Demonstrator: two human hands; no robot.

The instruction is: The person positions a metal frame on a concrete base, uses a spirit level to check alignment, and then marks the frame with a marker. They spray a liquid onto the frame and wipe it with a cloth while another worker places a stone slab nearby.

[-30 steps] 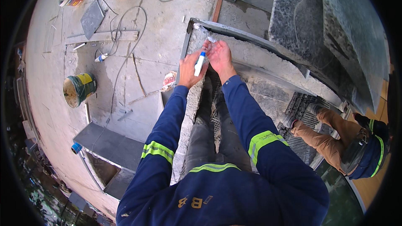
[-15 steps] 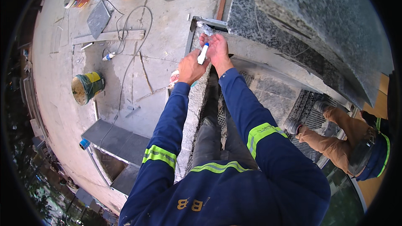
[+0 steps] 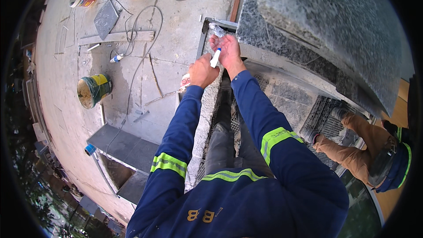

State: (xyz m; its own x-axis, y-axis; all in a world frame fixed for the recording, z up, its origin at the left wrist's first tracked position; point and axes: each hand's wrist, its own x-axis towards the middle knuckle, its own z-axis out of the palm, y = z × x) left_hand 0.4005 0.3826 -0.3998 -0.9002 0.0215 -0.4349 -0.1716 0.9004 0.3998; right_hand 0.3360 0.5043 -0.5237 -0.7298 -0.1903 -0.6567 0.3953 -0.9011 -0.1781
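A spray bottle with a white trigger head [image 3: 215, 59] and blue nozzle tip is gripped in my left hand [image 3: 203, 71]. Its nozzle points up at my right hand [image 3: 229, 53], which is palm up with loosely bent fingers apart, right beside the tip. Most of the bottle's body is hidden by the left hand and sleeve. A white surface with red print [image 3: 185, 80] shows past my left wrist; I cannot tell if it belongs to the bottle. Just beyond my right fingers, crumpled clear plastic [image 3: 217, 29] lies in a frame corner.
A speckled granite slab [image 3: 317, 22] rises at right. Another person's legs [image 3: 348, 150] stand on black mesh at lower right. On the concrete at left are a bucket of sand-coloured material [image 3: 94, 90], a looping cable [image 3: 144, 57], a board [image 3: 116, 38] and a grey tile [image 3: 105, 19].
Both hands hold nearly the same pose, with the left hand and spray bottle a touch lower and to the right. The surroundings have shifted slightly in view.
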